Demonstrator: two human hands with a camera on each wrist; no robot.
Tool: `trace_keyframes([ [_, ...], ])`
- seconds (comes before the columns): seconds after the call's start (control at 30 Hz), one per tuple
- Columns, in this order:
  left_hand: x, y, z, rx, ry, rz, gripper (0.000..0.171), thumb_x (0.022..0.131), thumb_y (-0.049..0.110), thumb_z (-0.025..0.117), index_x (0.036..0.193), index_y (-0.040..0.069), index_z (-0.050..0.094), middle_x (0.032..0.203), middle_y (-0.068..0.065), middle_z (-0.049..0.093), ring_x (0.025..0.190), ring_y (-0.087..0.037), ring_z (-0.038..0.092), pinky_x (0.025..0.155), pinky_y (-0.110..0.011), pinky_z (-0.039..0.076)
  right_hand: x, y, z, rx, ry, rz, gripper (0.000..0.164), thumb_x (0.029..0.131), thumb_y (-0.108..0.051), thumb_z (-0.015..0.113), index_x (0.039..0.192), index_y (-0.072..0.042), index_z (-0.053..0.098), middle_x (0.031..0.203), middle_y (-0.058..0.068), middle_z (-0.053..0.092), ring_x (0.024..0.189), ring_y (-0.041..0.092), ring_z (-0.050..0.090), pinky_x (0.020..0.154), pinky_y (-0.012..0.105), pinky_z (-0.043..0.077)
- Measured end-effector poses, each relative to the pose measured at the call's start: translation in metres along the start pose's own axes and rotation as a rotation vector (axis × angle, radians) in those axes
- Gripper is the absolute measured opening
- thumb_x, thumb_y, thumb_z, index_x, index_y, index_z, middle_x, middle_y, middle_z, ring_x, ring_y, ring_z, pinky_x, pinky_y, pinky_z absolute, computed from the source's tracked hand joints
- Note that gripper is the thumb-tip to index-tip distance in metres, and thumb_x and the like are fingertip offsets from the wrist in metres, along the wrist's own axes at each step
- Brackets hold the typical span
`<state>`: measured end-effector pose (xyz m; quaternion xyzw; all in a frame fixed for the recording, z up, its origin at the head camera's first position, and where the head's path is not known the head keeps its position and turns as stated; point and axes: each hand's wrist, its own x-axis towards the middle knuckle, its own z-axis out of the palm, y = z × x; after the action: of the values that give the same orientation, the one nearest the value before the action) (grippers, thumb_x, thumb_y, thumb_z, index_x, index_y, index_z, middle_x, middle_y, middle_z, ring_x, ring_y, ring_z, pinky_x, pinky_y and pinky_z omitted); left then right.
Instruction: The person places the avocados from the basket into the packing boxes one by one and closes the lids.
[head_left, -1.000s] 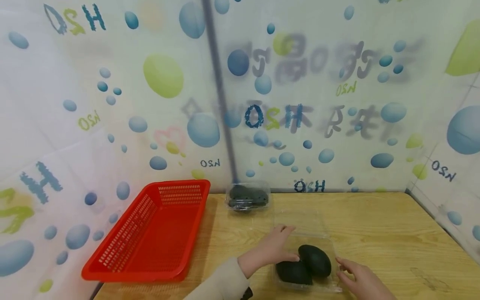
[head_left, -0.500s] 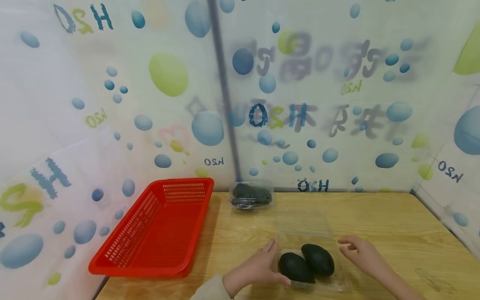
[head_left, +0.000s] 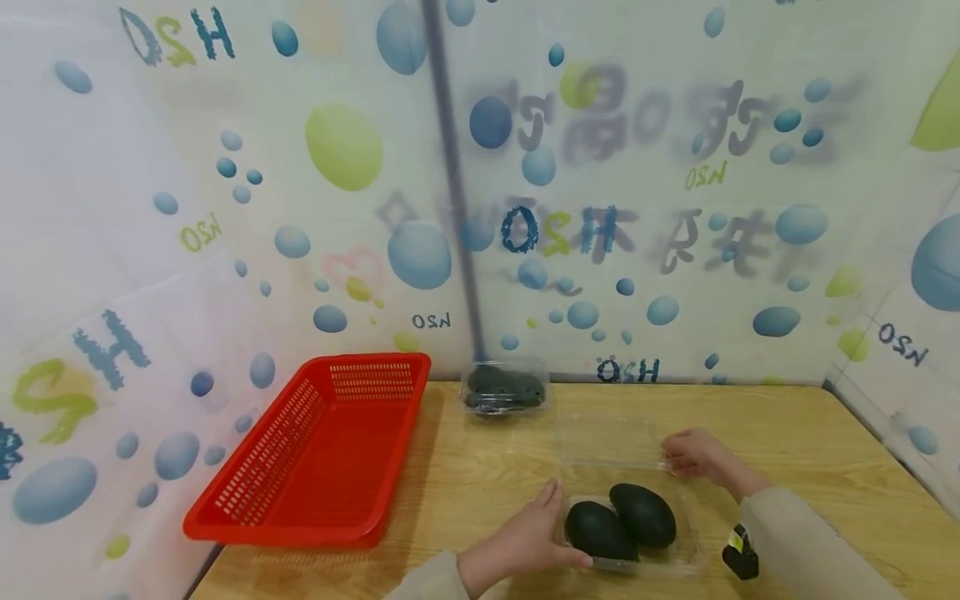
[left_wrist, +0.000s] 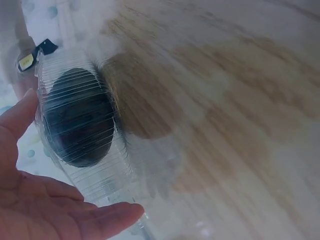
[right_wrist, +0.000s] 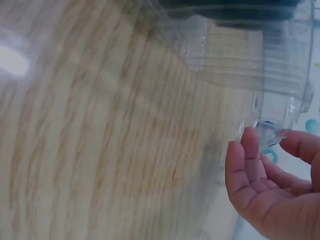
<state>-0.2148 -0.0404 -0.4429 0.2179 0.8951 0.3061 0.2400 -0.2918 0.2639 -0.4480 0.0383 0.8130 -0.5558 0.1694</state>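
Note:
A clear plastic clamshell box (head_left: 686,546) lies on the table at the lower right, its lid (head_left: 607,440) folded open towards the back. Two dark avocados (head_left: 602,531) rest side by side in its base. My left hand (head_left: 525,533) lies along the box's left side, the thumb at the front corner and the fingers extended; in the left wrist view the left hand (left_wrist: 55,200) shows the same spread. At the lid's right edge, my right hand (head_left: 701,457) pinches the clear plastic, and the right wrist view has its fingers (right_wrist: 239,172) curled at a corner.
A red plastic basket (head_left: 341,467) with slotted walls stands on the left of the wooden table (head_left: 810,467). Against the patterned curtain (head_left: 675,250) at the back sits another clear box (head_left: 504,390) with dark fruit inside.
My right hand has moved from the box's front right side back to the lid's right edge and taken hold there. The left hand has drawn back from over the avocados to the box's left side.

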Motion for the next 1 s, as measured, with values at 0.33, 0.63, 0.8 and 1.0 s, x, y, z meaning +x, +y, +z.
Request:
trace_keyframes([
  [0.33,0.001,0.004,-0.001,0.072,0.014,-0.01,0.094,0.076,0.05,0.067,0.145,0.007,0.021,0.152,-0.009,0.017,0.128,-0.035,0.037,0.097,-0.044,0.039,-0.006,-0.015,-0.009,0.022,0.064,-0.032,0.05,0.094,-0.011,0.044,0.129,0.02,0.028,0.096,0.017,0.06,0.077,0.015,0.058,0.072,0.029,0.052],
  [0.63,0.016,-0.023,0.005,-0.018,-0.034,0.034,0.097,0.074,0.065,0.057,0.147,0.015,0.017,0.151,-0.007,0.019,0.133,-0.026,0.03,0.1,-0.044,0.036,-0.056,-0.027,-0.009,-0.005,0.09,-0.166,0.067,0.098,-0.045,0.021,0.127,0.014,0.036,0.114,0.016,0.058,0.102,0.025,0.057,0.086,0.039,0.048],
  [0.8,0.005,-0.027,-0.005,-0.225,-0.057,0.037,0.085,0.082,0.05,0.06,0.144,0.007,0.023,0.142,-0.015,0.036,0.123,-0.03,0.045,0.094,-0.045,0.041,-0.086,-0.019,-0.004,0.028,0.049,-0.097,0.069,0.097,-0.05,0.02,0.119,0.012,0.043,0.121,0.023,0.052,0.111,0.033,0.052,0.088,0.043,0.046],
  [1.0,-0.014,-0.022,-0.015,-0.298,-0.022,0.025,0.073,0.086,0.033,0.062,0.141,0.0,0.027,0.126,-0.013,0.053,0.103,-0.03,0.059,0.082,-0.04,0.049,-0.107,-0.001,0.002,-0.006,-0.022,-0.077,0.062,0.1,-0.041,0.025,0.126,0.014,0.036,0.128,0.03,0.041,0.114,0.04,0.048,0.087,0.045,0.046],
])
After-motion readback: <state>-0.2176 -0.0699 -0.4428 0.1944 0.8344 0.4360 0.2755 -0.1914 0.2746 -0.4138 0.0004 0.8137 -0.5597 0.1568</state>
